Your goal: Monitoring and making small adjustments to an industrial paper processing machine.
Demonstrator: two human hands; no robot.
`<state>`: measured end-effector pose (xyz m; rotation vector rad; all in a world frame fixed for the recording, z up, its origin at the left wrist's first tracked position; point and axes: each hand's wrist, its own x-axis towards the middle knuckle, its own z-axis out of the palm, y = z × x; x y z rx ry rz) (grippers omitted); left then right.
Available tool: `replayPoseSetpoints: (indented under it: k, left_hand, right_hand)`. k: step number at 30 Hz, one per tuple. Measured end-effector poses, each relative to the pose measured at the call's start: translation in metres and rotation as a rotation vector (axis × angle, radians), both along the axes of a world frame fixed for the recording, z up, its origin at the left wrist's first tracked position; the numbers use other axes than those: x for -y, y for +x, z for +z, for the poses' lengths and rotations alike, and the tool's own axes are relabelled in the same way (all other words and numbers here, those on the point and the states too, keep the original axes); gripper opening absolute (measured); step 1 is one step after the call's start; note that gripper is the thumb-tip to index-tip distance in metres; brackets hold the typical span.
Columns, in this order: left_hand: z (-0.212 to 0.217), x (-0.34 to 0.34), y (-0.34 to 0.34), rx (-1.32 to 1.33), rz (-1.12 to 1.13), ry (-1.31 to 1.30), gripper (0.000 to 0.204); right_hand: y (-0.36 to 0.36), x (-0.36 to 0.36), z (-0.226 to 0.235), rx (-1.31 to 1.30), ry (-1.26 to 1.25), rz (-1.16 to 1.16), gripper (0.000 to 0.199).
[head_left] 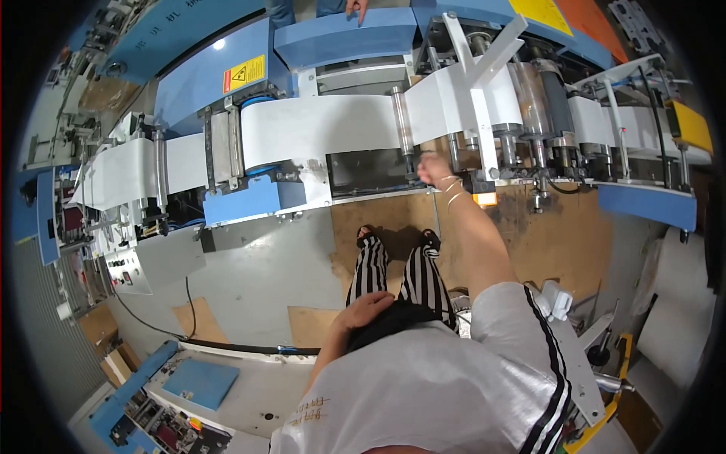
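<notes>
My right hand (433,168) reaches forward to the blue and white machine (249,200), fingers at the lower edge of the white web (318,129), beside a metal roller (401,121). Whether the fingers grip anything is unclear. Thin bracelets circle that wrist. My left hand (364,309) rests flat on my hip against the striped trousers, holding nothing. The wide white web runs left to right across the machine's rollers.
Another person's hand (355,7) rests on the blue cover at the far side. A control panel (125,268) stands at the left. A black cable (189,318) crosses the grey floor. Brown boards (522,234) lie underfoot. Another blue machine part (200,382) sits lower left.
</notes>
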<state>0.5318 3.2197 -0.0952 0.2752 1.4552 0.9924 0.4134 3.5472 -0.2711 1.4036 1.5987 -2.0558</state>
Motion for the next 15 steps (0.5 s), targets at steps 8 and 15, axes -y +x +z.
replayPoseSetpoints:
  k: [8, 15]
  left_hand:
    - [0.021, -0.02, -0.05, -0.13, -0.231, 0.04, 0.037]
    - [0.017, -0.033, -0.065, -0.266, -0.231, 0.082, 0.033]
  right_hand:
    - [0.135, 0.06, -0.003, -0.126, 0.586, 1.176, 0.016]
    - [0.239, 0.063, -0.004, 0.059, 0.314, 0.879, 0.021]
